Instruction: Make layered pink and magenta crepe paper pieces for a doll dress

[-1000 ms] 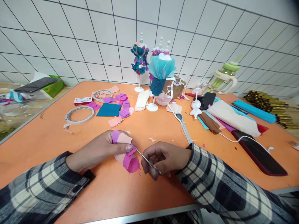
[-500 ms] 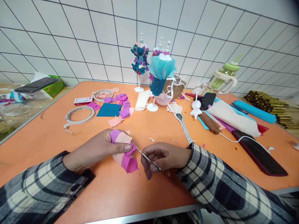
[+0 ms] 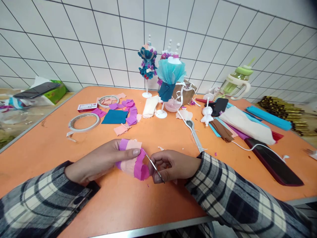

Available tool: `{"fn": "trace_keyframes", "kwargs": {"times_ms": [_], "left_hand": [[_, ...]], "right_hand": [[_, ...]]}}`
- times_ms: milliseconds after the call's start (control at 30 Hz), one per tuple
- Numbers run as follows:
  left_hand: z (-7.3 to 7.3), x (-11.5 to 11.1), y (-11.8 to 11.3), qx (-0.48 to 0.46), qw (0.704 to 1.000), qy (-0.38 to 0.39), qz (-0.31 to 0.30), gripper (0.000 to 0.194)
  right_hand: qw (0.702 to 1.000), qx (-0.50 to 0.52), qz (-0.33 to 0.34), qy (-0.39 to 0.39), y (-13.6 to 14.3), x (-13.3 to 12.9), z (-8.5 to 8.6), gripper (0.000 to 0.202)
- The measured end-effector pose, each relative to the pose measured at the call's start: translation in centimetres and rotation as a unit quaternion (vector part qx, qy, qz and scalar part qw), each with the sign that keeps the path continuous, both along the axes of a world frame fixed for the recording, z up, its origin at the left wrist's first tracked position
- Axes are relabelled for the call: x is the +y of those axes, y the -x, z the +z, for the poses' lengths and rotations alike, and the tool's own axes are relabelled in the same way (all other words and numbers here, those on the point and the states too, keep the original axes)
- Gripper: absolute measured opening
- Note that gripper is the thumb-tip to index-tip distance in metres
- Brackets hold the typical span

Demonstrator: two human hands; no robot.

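Note:
Pinched between my left thumb and fingers (image 3: 106,157) is a crepe paper piece (image 3: 128,165) with pale pink, purple and magenta parts. Its magenta right end hangs over toward my right hand. My right hand (image 3: 170,165) is closed around slim silver tweezers (image 3: 155,167), whose tip reaches the paper's upper right edge. The right fingertips are close to the lower magenta corner; I cannot tell if they touch it. Behind my hands lie a dark teal paper square (image 3: 115,116), purple paper pieces (image 3: 132,114) and pink paper scraps (image 3: 122,129) on the orange table (image 3: 138,205).
Tape rolls (image 3: 84,123) and a small red-and-white box (image 3: 87,107) lie at left. Paper-dressed mannequins (image 3: 171,72) stand at the back near a pink bowl (image 3: 172,105). To the right are glue-like white sticks (image 3: 196,138), crepe rolls (image 3: 247,125), a dark phone (image 3: 272,162) and a green-lidded bottle (image 3: 236,82).
The paper has unfolded and spread in my left hand, its magenta end swinging right toward my right fingers. My right hand and the tweezers have shifted slightly left and turned steeper.

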State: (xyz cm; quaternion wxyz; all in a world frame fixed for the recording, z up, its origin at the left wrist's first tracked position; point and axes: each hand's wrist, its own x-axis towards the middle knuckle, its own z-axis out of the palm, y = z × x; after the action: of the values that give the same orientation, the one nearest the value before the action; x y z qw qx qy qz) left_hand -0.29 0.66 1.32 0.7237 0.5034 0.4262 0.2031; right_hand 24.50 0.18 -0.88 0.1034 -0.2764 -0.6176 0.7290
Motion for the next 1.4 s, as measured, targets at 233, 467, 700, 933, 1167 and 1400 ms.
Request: {"fn": "trace_keyframes", "kwargs": {"times_ms": [233,467,700,933,1167,1400], "left_hand": [[-0.05,0.11,0.13,0.023,1.000,-0.013,0.013,0.036],[0.42,0.29,0.01,0.040,0.997,-0.056,0.022,0.031],[0.29,0.10,0.19,0.056,0.996,-0.062,-0.035,0.033],[0.59,0.16,0.23,0.081,0.995,-0.052,-0.015,0.036],[0.55,0.07,-0.12,0.077,0.995,-0.067,-0.010,0.023],[0.80,-0.08,0.04,0.085,0.995,-0.051,0.032,0.050]], "right_hand": [[1.000,-0.018,0.006,0.019,-0.26,0.25,-0.11,0.047],[1.000,0.003,0.029,0.007,-0.47,0.46,-0.48,0.046],[1.000,0.019,0.010,0.007,-0.25,0.38,-0.52,0.046],[1.000,0.009,-0.011,-0.008,-0.22,0.40,-0.12,0.041],[0.999,-0.002,0.026,0.019,-0.36,0.27,-0.03,0.042],[0.999,-0.015,0.044,0.001,-0.35,0.14,0.07,0.044]]}}
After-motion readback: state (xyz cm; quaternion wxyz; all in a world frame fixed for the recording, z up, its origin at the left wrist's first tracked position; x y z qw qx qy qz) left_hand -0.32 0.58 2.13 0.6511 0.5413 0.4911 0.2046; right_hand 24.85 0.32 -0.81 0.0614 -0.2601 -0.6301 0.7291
